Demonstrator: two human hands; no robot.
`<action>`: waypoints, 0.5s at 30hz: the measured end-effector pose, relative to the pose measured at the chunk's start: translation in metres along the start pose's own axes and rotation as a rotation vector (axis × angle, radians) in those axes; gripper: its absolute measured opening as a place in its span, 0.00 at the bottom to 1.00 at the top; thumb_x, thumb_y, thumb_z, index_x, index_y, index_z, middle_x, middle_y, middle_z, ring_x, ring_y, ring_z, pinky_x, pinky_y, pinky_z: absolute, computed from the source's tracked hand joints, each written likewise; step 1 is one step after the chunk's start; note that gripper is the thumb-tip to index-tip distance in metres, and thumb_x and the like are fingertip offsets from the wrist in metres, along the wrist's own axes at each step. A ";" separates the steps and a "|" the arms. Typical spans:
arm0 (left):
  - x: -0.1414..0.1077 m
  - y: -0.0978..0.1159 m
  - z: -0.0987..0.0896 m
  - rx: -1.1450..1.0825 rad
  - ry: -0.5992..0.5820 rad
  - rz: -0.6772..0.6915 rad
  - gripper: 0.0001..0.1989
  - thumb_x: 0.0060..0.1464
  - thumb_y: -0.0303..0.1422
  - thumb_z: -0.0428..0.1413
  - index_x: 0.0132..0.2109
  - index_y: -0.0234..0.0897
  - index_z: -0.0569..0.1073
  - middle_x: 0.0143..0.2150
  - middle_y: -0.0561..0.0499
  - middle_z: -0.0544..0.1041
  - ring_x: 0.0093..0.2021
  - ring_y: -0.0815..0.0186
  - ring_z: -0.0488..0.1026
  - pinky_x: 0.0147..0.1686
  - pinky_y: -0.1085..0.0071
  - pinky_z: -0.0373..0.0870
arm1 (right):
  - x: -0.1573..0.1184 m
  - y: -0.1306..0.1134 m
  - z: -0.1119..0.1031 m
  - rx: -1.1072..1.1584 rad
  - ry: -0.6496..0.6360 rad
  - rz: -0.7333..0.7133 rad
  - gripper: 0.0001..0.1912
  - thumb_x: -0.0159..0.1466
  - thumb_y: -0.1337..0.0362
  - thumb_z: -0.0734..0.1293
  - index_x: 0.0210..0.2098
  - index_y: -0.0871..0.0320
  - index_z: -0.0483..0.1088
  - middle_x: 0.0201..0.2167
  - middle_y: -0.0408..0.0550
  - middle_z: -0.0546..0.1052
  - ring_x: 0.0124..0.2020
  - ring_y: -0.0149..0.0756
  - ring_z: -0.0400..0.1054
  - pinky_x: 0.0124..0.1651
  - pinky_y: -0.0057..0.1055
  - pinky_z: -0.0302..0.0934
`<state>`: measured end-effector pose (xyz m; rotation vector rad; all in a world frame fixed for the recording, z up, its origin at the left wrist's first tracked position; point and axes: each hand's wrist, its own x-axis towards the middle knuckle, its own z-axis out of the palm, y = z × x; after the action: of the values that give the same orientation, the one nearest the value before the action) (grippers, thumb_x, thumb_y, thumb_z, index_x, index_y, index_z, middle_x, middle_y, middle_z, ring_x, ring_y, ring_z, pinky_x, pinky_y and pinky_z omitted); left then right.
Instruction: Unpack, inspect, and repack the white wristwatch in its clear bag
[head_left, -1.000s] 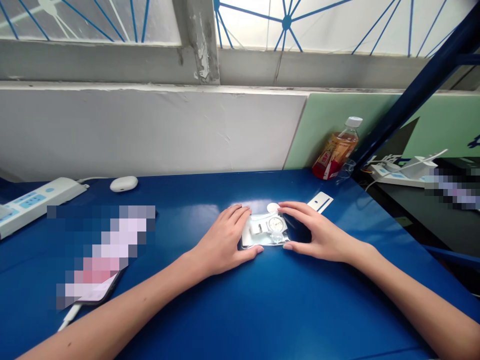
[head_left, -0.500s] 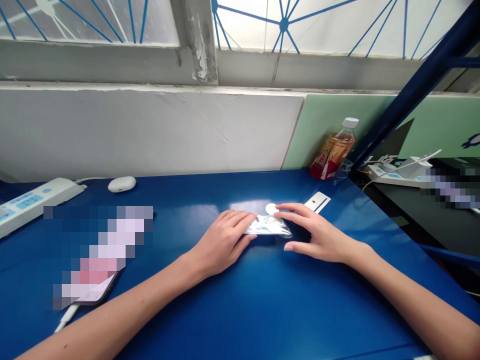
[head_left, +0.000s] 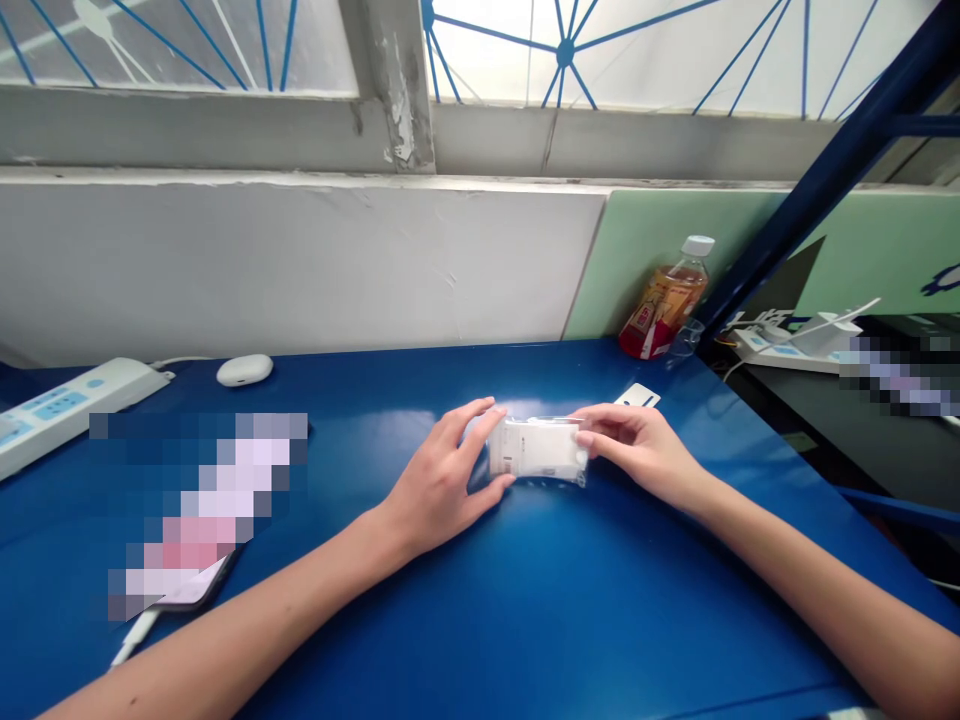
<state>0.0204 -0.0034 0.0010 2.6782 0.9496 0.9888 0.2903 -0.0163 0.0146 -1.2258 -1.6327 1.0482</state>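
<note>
A small flat white packet in a clear plastic sleeve [head_left: 544, 448] is tilted up over the middle of the blue desk, its pale printed side towards me. My right hand [head_left: 637, 440] pinches its right edge between thumb and fingers. At the left end, my left hand [head_left: 450, 465] has its thumb and fingers spread around the packet; whether the fingertips touch it is hard to tell. A white card [head_left: 639, 395] lies just behind my right hand, partly hidden by it.
A phone [head_left: 206, 575] with a charging cable lies on the left, near a white power strip [head_left: 82, 395] and a white earbud case [head_left: 244, 370]. A drink bottle [head_left: 664, 310] leans in the back right corner by the blue metal post [head_left: 810, 200].
My right hand has closed on the packet's right edge. The packet has been turned up, showing a white side instead of the shiny one. My left fingers have spread; the white disc is hidden.
</note>
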 end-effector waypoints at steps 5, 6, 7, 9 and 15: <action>0.002 0.000 0.000 -0.004 -0.104 -0.029 0.35 0.57 0.35 0.60 0.67 0.36 0.55 0.62 0.38 0.66 0.63 0.50 0.64 0.60 0.53 0.67 | -0.002 0.007 0.005 -0.065 -0.047 -0.011 0.16 0.64 0.57 0.68 0.48 0.59 0.74 0.39 0.52 0.81 0.36 0.41 0.76 0.39 0.37 0.72; 0.002 0.000 0.000 -0.005 -0.124 -0.033 0.34 0.57 0.36 0.60 0.66 0.36 0.57 0.62 0.38 0.66 0.62 0.50 0.64 0.60 0.52 0.67 | -0.003 0.007 0.006 -0.123 -0.032 -0.058 0.16 0.66 0.57 0.67 0.49 0.58 0.73 0.42 0.52 0.80 0.39 0.41 0.75 0.42 0.38 0.72; 0.002 0.000 0.000 -0.004 -0.142 -0.035 0.33 0.57 0.38 0.60 0.65 0.35 0.58 0.61 0.37 0.67 0.62 0.49 0.64 0.60 0.51 0.67 | -0.004 0.008 0.006 -0.195 -0.012 -0.116 0.15 0.67 0.58 0.66 0.51 0.57 0.73 0.46 0.53 0.79 0.44 0.42 0.75 0.46 0.40 0.72; 0.003 0.001 0.000 0.005 -0.178 -0.040 0.32 0.56 0.41 0.60 0.63 0.32 0.62 0.60 0.36 0.68 0.62 0.48 0.64 0.60 0.50 0.66 | -0.006 0.009 0.005 -0.360 0.019 -0.236 0.14 0.68 0.59 0.64 0.51 0.56 0.72 0.52 0.55 0.75 0.52 0.44 0.71 0.54 0.43 0.68; 0.003 0.001 -0.002 0.015 -0.243 -0.126 0.30 0.58 0.46 0.57 0.60 0.30 0.65 0.62 0.34 0.65 0.63 0.46 0.63 0.60 0.50 0.66 | -0.007 0.009 -0.004 -0.622 -0.197 -0.350 0.31 0.64 0.53 0.69 0.62 0.58 0.62 0.60 0.60 0.69 0.62 0.50 0.62 0.63 0.48 0.61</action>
<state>0.0216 -0.0020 0.0044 2.6336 1.0598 0.6169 0.2980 -0.0205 0.0062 -1.1686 -2.3328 0.4575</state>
